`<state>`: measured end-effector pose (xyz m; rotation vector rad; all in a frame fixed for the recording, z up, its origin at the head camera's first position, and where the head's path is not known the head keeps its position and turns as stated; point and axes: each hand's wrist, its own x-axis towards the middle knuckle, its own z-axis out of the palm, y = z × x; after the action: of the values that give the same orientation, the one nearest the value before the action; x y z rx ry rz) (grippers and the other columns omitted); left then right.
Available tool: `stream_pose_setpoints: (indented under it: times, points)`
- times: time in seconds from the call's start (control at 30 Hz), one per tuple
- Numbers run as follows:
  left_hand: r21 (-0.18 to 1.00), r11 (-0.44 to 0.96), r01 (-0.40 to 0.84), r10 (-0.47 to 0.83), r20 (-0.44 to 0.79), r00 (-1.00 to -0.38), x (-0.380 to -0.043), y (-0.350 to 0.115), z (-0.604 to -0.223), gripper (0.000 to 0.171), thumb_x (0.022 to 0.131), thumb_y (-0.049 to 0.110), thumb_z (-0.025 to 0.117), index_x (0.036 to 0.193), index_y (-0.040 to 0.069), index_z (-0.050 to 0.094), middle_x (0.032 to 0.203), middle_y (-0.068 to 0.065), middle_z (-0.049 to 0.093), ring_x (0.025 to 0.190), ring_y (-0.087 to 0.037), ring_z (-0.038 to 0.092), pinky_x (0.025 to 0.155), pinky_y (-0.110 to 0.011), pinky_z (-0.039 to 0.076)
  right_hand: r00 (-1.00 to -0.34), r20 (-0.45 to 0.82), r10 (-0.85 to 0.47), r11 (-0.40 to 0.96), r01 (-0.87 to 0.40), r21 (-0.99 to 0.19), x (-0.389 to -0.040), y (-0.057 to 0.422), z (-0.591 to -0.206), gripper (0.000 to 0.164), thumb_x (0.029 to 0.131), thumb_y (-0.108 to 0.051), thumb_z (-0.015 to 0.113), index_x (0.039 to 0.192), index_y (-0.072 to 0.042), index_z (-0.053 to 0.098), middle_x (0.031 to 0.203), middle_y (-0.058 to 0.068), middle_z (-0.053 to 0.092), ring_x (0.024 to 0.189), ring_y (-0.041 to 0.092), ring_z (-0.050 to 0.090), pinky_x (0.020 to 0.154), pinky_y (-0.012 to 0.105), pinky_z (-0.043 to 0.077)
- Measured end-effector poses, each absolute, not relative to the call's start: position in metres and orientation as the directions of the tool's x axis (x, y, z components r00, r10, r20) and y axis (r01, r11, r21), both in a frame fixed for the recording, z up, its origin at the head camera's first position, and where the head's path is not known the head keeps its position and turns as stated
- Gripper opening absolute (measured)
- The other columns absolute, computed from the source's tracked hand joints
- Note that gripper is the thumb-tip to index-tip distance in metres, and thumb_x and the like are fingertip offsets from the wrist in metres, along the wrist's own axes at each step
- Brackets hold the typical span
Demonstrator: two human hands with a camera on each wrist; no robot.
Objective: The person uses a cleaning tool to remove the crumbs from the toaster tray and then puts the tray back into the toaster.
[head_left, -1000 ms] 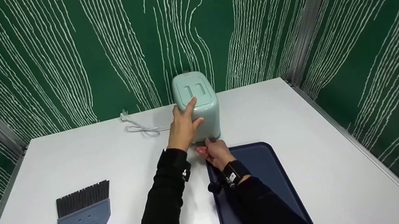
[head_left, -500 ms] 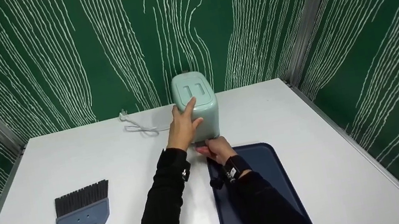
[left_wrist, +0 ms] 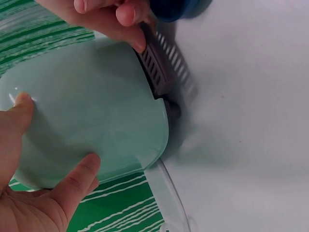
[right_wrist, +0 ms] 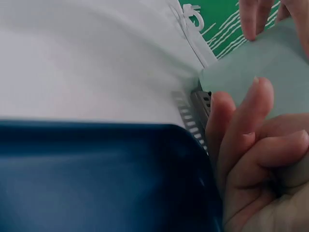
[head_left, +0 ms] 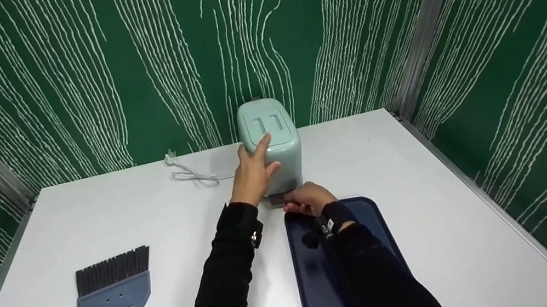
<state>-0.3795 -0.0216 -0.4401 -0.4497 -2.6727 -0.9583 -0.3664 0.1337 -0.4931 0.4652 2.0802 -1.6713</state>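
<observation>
A mint-green toaster [head_left: 289,164] stands at the back of the white table, its narrow end facing me. My left hand [head_left: 249,178] rests spread on its near left corner, fingers on the top and thumb against the end. From under that end sticks out a dark slotted crumb tray [left_wrist: 157,67]. My right hand [head_left: 311,198] pinches the tray's edge between thumb and finger. In the right wrist view the other fingers [right_wrist: 260,104] are partly curled and hide much of the crumb tray [right_wrist: 201,101].
A dark blue serving tray [head_left: 318,285] lies in front of the toaster, under my right forearm. A hand brush [head_left: 114,299] with black bristles lies at the left. The toaster's white cord [head_left: 194,175] and plug lie left of it, near the back wall.
The crumb tray shows further out from under the toaster, its slots visible. My right hand has shifted slightly right with its grip near the tray's right side. The left hand stays put.
</observation>
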Motion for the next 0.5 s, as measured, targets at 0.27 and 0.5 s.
stream_pose_setpoints:
  times: [0.27,0.5]
  points:
    - [0.566,0.725,0.392,0.202,0.369,-0.907,-0.3777,-0.0228,-0.4408,0.067,0.095,0.032,0.068,0.155,0.028,0.038,0.152,-0.036,0.030,0.112,-0.047,0.063,0.092,-0.052,0.055,-0.876,-0.481,0.018,0.270,0.468,-0.842,-0.3653,0.1389,-0.4928,0.030,0.098,-0.020,0.062,0.103,0.007,0.073,0.058,-0.003,0.067,0.049,0.004,0.060,0.045,0.016,0.041]
    - [0.556,0.728,0.402,0.203,0.386,-0.900,-0.3771,-0.0220,-0.4412,0.067,0.095,0.030,0.069,0.154,0.027,0.040,0.149,-0.037,0.033,0.110,-0.048,0.064,0.090,-0.054,0.055,-0.905,-0.426,0.013,0.369,0.400,-0.839,-0.3643,0.1438,-0.4912,0.028,0.099,-0.022,0.063,0.097,0.004,0.074,0.056,-0.004,0.064,0.049,0.005,0.058,0.047,0.018,0.043]
